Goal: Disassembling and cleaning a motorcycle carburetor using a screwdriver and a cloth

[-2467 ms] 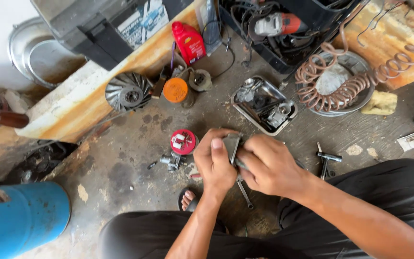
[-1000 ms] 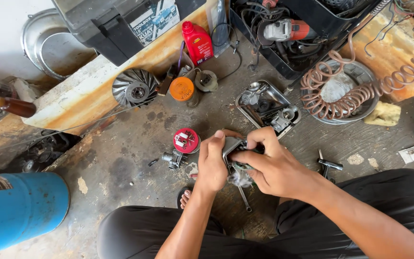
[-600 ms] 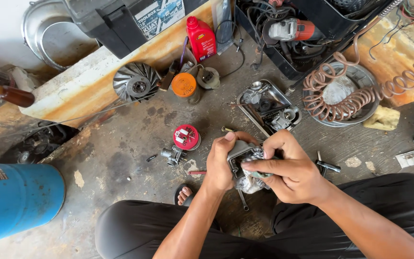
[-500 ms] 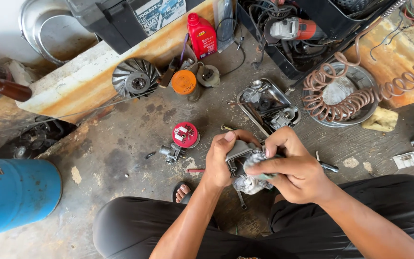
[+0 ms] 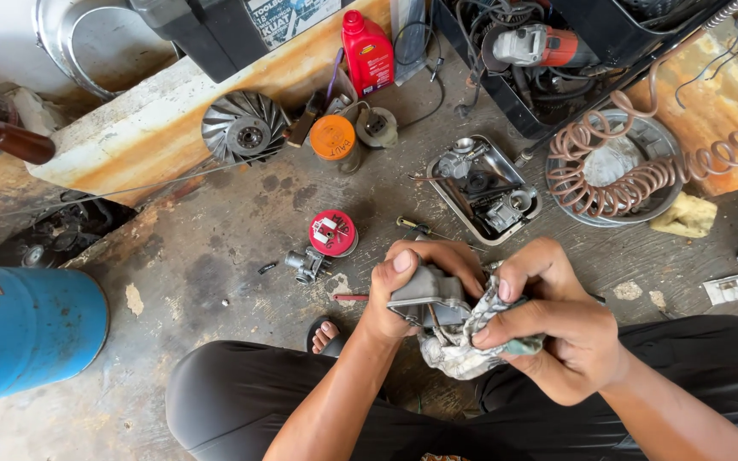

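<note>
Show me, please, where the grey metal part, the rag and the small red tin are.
grey metal part (image 5: 424, 290), head view, on its flat top.
rag (image 5: 454, 346), head view, on its bunched middle.
small red tin (image 5: 332, 232), head view, on its lid.

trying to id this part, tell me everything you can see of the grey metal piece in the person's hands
The grey metal part looks like a small cast body, dull grey with a flat, angled top face and darker bits hanging beneath; most of it is hidden. It is held above the stained concrete floor, in front of the person's lap. The left hand grips it from the left, thumb on top. The right hand presses a dirty grey rag against its right side and underside. Nothing else touches it.
</note>
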